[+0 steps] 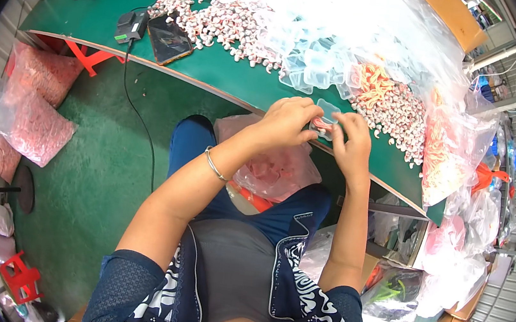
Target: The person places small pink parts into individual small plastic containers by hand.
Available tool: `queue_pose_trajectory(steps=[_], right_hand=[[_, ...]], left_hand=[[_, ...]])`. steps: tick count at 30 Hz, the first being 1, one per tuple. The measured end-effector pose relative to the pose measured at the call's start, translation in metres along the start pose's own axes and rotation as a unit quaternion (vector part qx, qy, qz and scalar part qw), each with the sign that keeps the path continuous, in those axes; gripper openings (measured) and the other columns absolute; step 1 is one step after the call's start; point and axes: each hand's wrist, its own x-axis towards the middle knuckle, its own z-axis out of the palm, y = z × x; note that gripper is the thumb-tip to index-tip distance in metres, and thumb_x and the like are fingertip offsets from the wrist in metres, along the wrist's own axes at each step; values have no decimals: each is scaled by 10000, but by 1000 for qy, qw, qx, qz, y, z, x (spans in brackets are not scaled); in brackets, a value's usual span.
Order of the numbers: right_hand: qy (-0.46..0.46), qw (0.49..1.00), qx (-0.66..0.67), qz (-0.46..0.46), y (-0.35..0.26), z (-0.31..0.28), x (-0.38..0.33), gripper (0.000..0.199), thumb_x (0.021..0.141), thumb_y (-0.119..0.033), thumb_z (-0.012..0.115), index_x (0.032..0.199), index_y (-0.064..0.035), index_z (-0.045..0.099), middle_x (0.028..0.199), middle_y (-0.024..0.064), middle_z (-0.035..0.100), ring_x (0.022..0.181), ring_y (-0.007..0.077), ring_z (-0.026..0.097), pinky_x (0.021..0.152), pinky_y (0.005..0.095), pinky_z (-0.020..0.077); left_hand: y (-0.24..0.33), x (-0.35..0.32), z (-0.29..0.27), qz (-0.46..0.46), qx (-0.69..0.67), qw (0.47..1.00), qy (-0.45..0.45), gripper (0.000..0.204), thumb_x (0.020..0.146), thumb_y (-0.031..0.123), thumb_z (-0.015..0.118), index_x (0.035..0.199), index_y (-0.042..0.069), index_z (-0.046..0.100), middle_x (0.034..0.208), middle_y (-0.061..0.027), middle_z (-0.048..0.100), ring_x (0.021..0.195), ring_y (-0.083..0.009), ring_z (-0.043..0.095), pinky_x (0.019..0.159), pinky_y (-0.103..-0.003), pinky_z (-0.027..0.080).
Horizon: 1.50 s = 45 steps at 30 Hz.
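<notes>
Your left hand (288, 121) and right hand (353, 142) are half-curled, pinching a small, clear, rigid-looking plastic box (328, 109), lid up, pinkish strands (322, 124) inside, at the smooth green tabletop's (232, 79) front edge. Small, curved red-and-white pieces (238, 33) lie heaped left of it.

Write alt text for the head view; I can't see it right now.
A person's left hand and right hand hold a small open clear box with something pink inside, at the edge of a green table. Beyond lie piles of small pinkish pieces, clear plastic containers and a dark phone.
</notes>
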Motion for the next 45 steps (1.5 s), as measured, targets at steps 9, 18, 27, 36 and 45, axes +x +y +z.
queue_pose_trajectory(steps=[9, 18, 27, 36, 45], right_hand=[[-26, 997, -22, 64, 21, 19, 18, 161, 863, -96, 681, 1009, -34, 658, 934, 122, 646, 872, 297, 624, 748, 412, 491], [3, 994, 84, -69, 1, 11, -6, 261, 808, -30, 718, 1065, -6, 678, 986, 154, 663, 897, 313, 638, 780, 381, 512], [-28, 993, 116, -19, 1, 16, -12, 275, 790, -59, 729, 1055, -7, 672, 918, 140, 645, 874, 317, 605, 773, 388, 492], [-85, 977, 196, 8, 16, 7, 30, 332, 843, -160, 725, 1140, -28, 657, 1074, 145, 659, 998, 317, 604, 885, 373, 470], [-76, 984, -148, -66, 15, 41, 100, 821, 689, -319, 836, 1417, -155, 493, 1409, 138, 509, 1311, 344, 427, 1100, 535, 283]], left_hand=[[-1, -2, 2, 15, 9, 1000, 9, 459, 756, 186, 801, 1156, 84, 603, 947, -92, 643, 924, -310, 633, 821, -420, 492], [-7, -4, 9, 40, -22, 994, 94, 467, 799, 183, 771, 1221, 105, 585, 899, -96, 640, 883, -313, 636, 787, -427, 496], [-9, -6, 5, 34, -14, 998, 47, 193, 900, 266, 667, 939, 78, 685, 832, -87, 624, 786, -307, 630, 730, -420, 485], [3, -24, 9, 90, 13, 992, 93, 222, 857, 313, 710, 821, 97, 671, 743, -82, 591, 676, -273, 595, 626, -401, 446], [-14, -89, 70, 100, 116, 985, -83, 245, 850, 375, 699, 864, 131, 690, 792, -62, 610, 735, -259, 621, 682, -403, 445]])
